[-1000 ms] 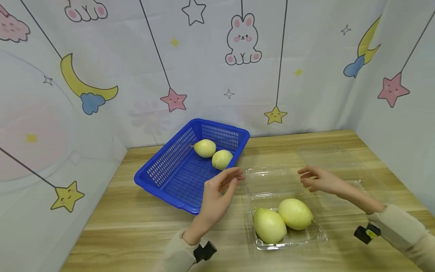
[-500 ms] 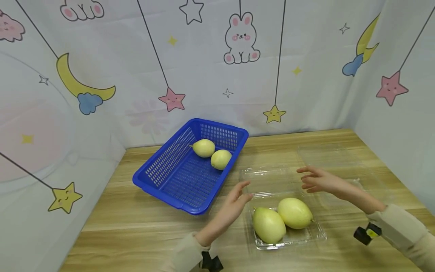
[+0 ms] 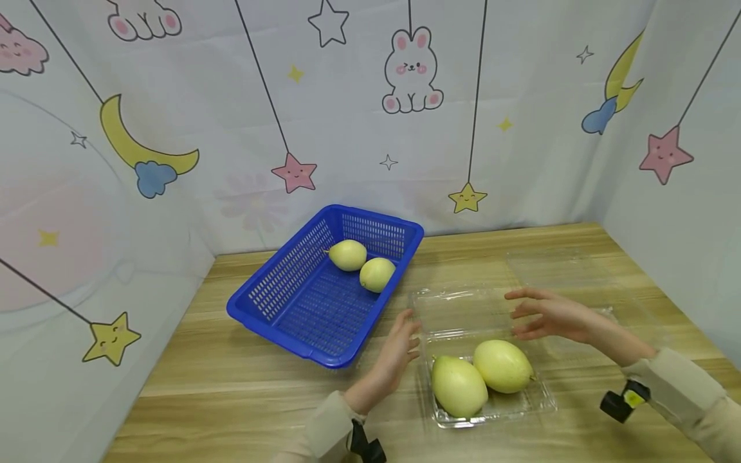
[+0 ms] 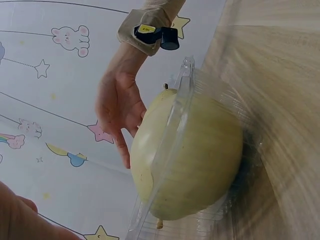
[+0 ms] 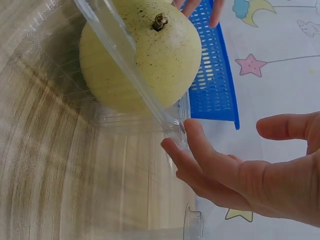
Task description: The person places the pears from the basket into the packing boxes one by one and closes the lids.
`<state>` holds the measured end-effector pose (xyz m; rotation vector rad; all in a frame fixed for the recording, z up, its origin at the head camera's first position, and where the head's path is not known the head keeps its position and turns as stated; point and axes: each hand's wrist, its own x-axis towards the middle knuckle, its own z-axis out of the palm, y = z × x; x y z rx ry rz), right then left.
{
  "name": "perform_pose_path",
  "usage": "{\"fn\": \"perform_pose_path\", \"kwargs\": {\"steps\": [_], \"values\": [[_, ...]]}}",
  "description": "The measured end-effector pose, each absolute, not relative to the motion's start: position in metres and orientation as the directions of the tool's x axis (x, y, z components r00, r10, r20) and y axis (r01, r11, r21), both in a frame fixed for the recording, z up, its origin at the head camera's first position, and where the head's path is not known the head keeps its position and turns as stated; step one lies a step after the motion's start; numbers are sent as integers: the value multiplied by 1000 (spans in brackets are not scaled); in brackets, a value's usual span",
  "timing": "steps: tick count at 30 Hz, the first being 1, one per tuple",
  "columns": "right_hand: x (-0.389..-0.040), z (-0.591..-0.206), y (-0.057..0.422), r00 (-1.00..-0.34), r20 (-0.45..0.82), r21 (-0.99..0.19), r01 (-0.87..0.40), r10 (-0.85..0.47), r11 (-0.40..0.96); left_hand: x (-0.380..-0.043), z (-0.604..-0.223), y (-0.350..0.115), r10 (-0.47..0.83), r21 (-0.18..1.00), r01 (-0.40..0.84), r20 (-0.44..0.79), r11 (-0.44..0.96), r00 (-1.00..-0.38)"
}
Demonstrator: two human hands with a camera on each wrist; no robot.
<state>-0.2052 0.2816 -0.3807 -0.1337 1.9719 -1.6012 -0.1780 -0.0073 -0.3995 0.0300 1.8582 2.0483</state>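
Two pale yellow-green pears, one on the left [image 3: 459, 386] and one on the right [image 3: 502, 366], lie side by side in a clear plastic clamshell box [image 3: 509, 411]. Its lid [image 3: 463, 307] is folded back flat towards the far side. My left hand [image 3: 392, 357] hovers at the box's left side, fingers loosely bent, holding nothing. Over the lid's right edge is my right hand [image 3: 552, 319], fingers spread and relaxed. In the right wrist view, fingertips [image 5: 192, 130] lie at the box's rim; whether they touch it I cannot tell.
A blue plastic basket [image 3: 278, 331] stands at the back left, with two more pears [image 3: 348, 255] in its far right corner. Further clear plastic boxes [image 3: 556, 267] lie at the right. A patterned curtain [image 3: 347, 128] closes off the table's back.
My left hand has moved from the basket's near right edge down and right towards the box. My right hand has spread its fingers slightly and stays in place. The pears and box have not moved.
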Motion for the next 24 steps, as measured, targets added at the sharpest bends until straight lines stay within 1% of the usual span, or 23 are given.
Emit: {"fn": "perform_pose_path", "kwargs": {"steps": [6, 9, 16, 20, 24], "values": [[-203, -380, 282, -831, -365, -928, 286, -419, 240, -180, -399, -7, 295, 960, -266, -230, -87, -927], [-201, -381, 283, -838, -350, -934, 276, -419, 227, -181, -399, -8, 298, 957, -266, -222, -114, -928], [-200, -383, 283, -851, -354, -934, 301, -387, 192, -182, -401, -9, 307, 940, -287, -223, -184, -925], [-200, -384, 285, -852, -322, -946, 269, -413, 181, -181, -402, -9, 311, 937, -280, -208, -207, -927], [-199, -384, 287, -850, -308, -951, 278, -427, 132, -180, -404, -9, 308, 935, -279, -205, -217, -929]]}}
